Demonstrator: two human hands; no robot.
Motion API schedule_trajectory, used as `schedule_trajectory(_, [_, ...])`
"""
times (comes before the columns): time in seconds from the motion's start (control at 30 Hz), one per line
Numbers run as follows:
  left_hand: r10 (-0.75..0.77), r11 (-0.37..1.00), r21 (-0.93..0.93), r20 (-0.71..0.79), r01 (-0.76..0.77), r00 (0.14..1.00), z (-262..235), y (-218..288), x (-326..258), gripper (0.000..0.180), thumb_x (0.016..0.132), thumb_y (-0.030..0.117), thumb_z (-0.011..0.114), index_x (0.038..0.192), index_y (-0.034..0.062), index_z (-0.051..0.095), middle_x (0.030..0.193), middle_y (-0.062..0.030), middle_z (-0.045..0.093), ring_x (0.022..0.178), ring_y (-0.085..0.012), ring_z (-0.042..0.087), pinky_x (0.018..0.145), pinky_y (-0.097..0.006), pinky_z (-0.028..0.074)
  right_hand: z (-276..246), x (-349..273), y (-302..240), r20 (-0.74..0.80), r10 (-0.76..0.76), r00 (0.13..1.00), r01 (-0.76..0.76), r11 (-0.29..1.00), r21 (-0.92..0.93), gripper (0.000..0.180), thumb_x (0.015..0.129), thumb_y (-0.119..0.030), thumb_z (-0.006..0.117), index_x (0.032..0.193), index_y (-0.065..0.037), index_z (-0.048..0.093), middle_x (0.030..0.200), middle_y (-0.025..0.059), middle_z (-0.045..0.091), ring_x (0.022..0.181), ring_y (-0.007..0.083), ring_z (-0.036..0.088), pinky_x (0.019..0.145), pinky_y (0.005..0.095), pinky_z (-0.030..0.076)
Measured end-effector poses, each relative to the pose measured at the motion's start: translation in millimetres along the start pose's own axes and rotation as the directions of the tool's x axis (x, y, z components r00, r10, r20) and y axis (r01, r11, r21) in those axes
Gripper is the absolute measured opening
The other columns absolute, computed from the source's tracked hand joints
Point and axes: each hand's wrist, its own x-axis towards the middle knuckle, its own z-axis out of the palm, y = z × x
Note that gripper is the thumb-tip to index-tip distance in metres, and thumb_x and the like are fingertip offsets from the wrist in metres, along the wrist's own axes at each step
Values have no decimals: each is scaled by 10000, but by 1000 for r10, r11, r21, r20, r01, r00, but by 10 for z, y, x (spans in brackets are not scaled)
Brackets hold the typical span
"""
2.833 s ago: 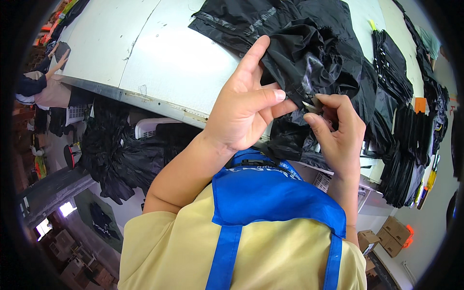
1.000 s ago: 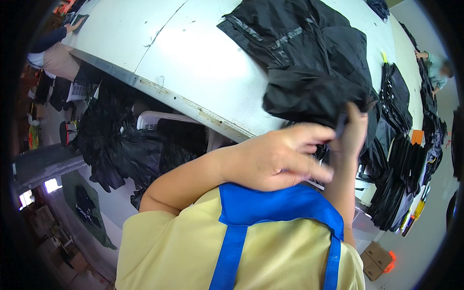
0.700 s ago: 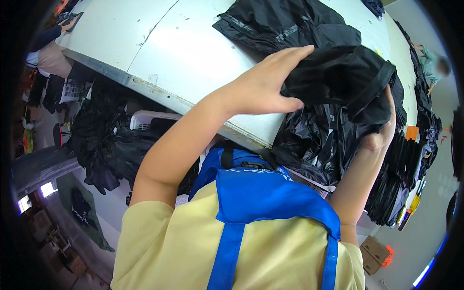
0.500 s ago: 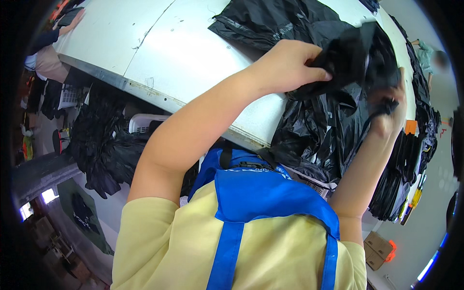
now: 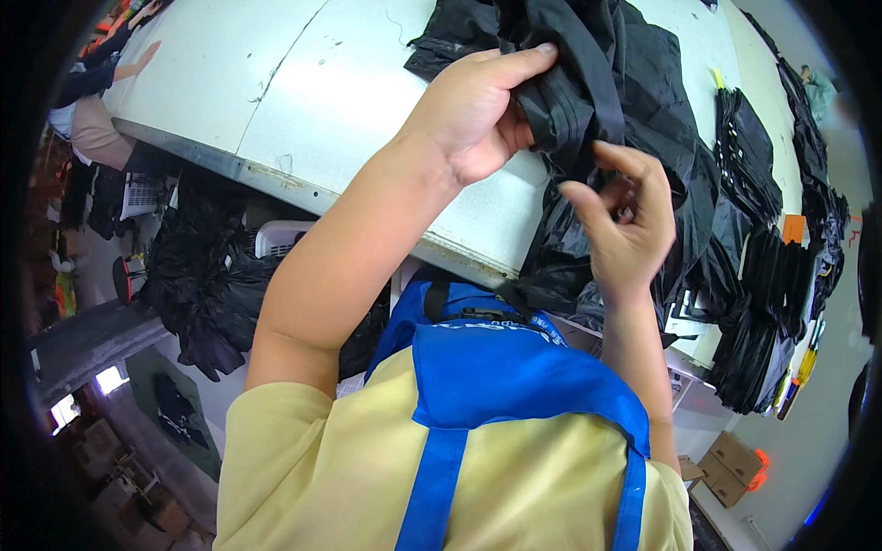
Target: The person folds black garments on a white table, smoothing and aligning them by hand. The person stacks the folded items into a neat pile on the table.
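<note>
My left hand (image 5: 478,115) is closed on a piece of black fabric (image 5: 571,101), the thumb lying on top and the fingers underneath. Stitched seam lines run across the held part, which is lifted off the table. Just to the right and nearer me is my right hand (image 5: 634,220), its thumb and fingers apart and curved, with nothing seen between them. Its index fingertip is close to the fabric's lower edge; whether it touches cannot be made out. More shiny black fabric (image 5: 666,119) spreads over the table behind and below both hands.
A white table (image 5: 358,92) has a metal front edge. Stacked black pieces (image 5: 749,156) lie at the right. Under the table are a heap of black fabric (image 5: 207,285) and a white basket (image 5: 276,237). Another person's hand (image 5: 138,60) rests on the table at far left.
Both hands have come left, and the right one also nearer me. The right hand has come off the black fabric, while the left still grips it. Stacked black pieces now show at right.
</note>
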Motion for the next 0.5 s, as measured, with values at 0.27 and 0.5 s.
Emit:
schedule_trajectory(0.27, [-22, 994, -107, 0, 22, 1000, 5, -32, -41, 295, 973, 196, 454, 1172, -8, 531, 1094, -126, 640, 988, -208, 646, 869, -340, 537, 51, 132, -118, -38, -72, 997, 65, 984, -166, 85, 755, 31, 690, 820, -3, 648, 749, 50, 610, 550, 85, 487, 490, 205, 373])
schedule_trajectory(0.5, [9, 981, -195, 40, -1, 999, -124, -66, -27, 292, 940, 173, 519, 1197, 34, 511, 1114, -88, 619, 1009, -199, 624, 880, -360, 514, -362, 137, -163, 607, -184, 773, -3, 956, 293, 66, 782, -87, 661, 817, -32, 659, 718, 84, 639, 550, 149, 572, 512, 287, 434])
